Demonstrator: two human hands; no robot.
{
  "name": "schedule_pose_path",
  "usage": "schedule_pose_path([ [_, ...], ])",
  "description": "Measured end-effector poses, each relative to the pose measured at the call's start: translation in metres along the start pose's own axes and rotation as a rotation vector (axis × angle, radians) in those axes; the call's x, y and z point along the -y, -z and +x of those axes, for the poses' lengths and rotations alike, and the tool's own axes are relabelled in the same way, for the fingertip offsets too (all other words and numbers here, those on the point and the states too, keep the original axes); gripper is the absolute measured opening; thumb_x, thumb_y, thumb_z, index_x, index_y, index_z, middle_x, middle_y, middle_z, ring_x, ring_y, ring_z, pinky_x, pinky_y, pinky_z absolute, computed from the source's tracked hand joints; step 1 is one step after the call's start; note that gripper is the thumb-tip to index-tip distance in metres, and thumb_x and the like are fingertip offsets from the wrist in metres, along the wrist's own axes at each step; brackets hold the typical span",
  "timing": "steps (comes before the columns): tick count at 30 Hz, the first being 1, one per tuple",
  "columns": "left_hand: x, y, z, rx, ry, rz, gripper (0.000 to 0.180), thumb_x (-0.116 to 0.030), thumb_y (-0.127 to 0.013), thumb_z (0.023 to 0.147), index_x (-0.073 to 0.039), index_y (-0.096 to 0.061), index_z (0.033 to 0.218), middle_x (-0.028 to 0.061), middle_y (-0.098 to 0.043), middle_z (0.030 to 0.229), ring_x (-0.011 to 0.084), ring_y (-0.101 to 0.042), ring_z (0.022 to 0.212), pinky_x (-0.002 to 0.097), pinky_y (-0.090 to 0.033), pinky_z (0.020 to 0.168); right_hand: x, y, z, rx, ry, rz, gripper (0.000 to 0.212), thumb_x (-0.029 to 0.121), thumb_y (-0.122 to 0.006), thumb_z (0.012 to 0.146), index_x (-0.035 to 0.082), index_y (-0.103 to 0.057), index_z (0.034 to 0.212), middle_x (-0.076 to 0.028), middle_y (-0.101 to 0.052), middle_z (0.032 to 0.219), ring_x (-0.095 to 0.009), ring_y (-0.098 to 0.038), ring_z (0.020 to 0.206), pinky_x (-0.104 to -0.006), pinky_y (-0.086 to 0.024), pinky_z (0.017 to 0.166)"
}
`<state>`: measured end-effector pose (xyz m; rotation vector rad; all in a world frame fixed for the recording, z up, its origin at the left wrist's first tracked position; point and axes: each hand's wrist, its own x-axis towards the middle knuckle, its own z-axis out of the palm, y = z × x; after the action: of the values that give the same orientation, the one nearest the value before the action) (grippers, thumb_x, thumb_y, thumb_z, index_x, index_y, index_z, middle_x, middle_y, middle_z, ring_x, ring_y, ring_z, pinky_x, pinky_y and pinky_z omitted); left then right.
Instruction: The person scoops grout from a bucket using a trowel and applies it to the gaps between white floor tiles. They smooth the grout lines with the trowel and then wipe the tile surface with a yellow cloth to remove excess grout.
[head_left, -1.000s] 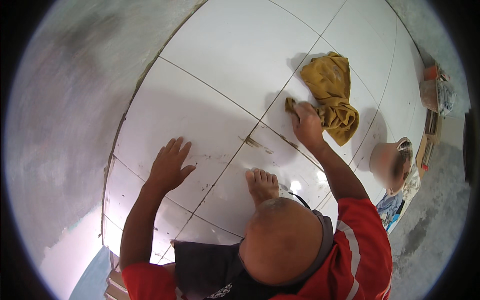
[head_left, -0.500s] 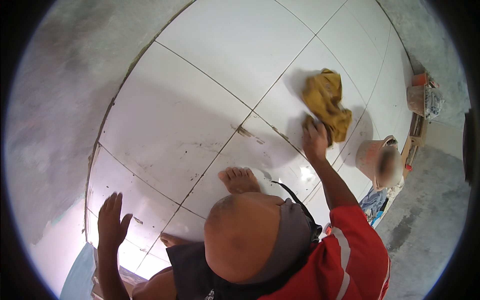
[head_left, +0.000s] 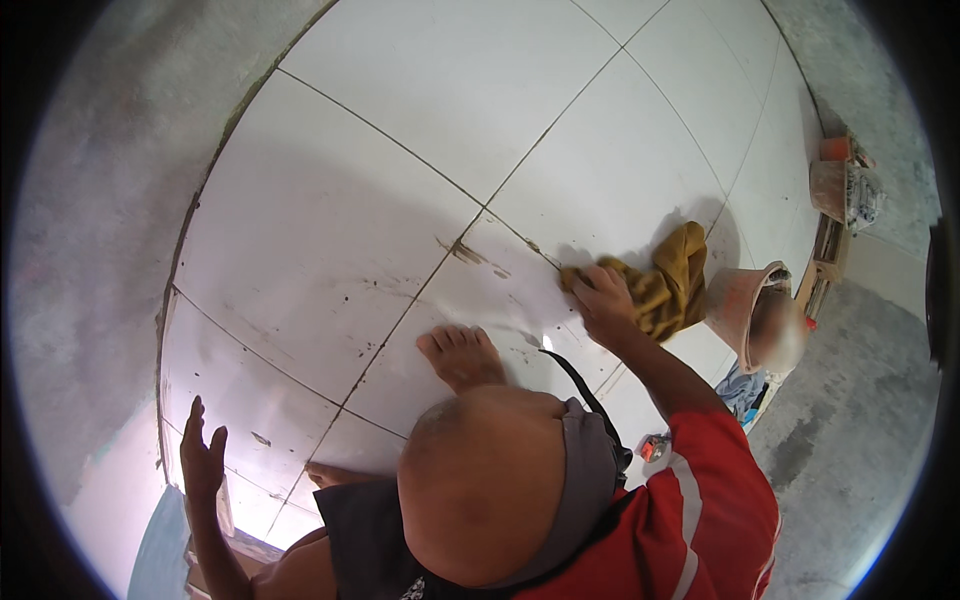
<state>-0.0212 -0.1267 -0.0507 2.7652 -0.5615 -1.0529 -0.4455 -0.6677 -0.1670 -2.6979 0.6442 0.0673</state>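
Two shifts since a second ago: left hand (head_left: 203, 462) lifted off the floor tiles (head_left: 330, 230), now raised with fingers spread, holding nothing; right hand (head_left: 603, 297) dragged nearer along the grout line (head_left: 520, 238) — still closed on the yellow cloth (head_left: 668, 283), pressing it down. Judged a wiping stroke mid-pull. Crumpled, mustard-coloured, bunched beside a terracotta bucket (head_left: 742, 306). Grey smears left near the bare foot (head_left: 462, 357).

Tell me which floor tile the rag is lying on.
The tile right of the dirty joint crossing, its near corner under the yellow rag that the right hand presses down; the other tiles carry no cloth.
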Motion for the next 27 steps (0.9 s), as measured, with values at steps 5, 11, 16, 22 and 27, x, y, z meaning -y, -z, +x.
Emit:
schedule_pose_path([
  [5,0.026,-0.005,-0.011,0.052,0.172,0.038,0.073,-0.009,-0.067,0.093,-0.012,-0.035,0.159,0.0262,-0.050,0.151,0.0426,-0.052,0.136,0.0482,-0.044,0.111,-0.023,0.000,-0.047,0.033,-0.055,-0.009,0.032,0.007,-0.068,0.081,0.010,-0.069,0.112,-0.005,-0.059,0.106,-0.030,-0.058,0.097,-0.0446,-0.048,0.082],
  [11,-0.028,0.007,0.012,0.063,0.108,0.054,0.073,-0.009,-0.067,0.093,-0.013,-0.035,0.159,0.0255,-0.051,0.150,0.0425,-0.053,0.135,0.0479,-0.044,0.111,0.031,-0.022,0.067,-0.157,0.064,0.021,0.035,0.003,-0.068,0.076,0.007,-0.070,0.111,-0.005,-0.059,0.104,-0.029,-0.059,0.093,-0.0438,-0.049,0.078],
  [16,-0.052,0.014,0.031,0.040,0.019,0.092,0.072,-0.008,-0.066,0.094,-0.015,-0.035,0.159,0.0239,-0.053,0.148,0.0416,-0.055,0.133,0.0476,-0.046,0.110,0.047,-0.028,0.108,-0.161,0.086,-0.009,0.034,0.007,-0.069,0.078,0.009,-0.070,0.112,-0.005,-0.059,0.104,-0.028,-0.059,0.094,-0.0434,-0.049,0.079],
  [22,0.007,0.009,-0.001,0.001,0.153,0.012,0.074,-0.011,-0.066,0.094,-0.014,-0.032,0.160,0.0272,-0.053,0.147,0.0437,-0.056,0.131,0.0499,-0.048,0.107,0.000,-0.011,-0.009,-0.009,0.052,-0.036,0.036,0.010,-0.070,0.078,0.013,-0.069,0.114,-0.005,-0.057,0.105,-0.027,-0.058,0.100,-0.0448,-0.048,0.083],
  [27,0.015,0.003,-0.003,0.043,0.116,0.047,0.075,-0.011,-0.067,0.094,-0.014,-0.032,0.160,0.0277,-0.053,0.147,0.0442,-0.056,0.131,0.0500,-0.048,0.107,0.020,-0.013,0.025,-0.034,-0.007,-0.016,0.037,0.008,-0.068,0.078,0.012,-0.068,0.114,-0.006,-0.057,0.104,-0.027,-0.058,0.098,-0.0446,-0.049,0.081],
])
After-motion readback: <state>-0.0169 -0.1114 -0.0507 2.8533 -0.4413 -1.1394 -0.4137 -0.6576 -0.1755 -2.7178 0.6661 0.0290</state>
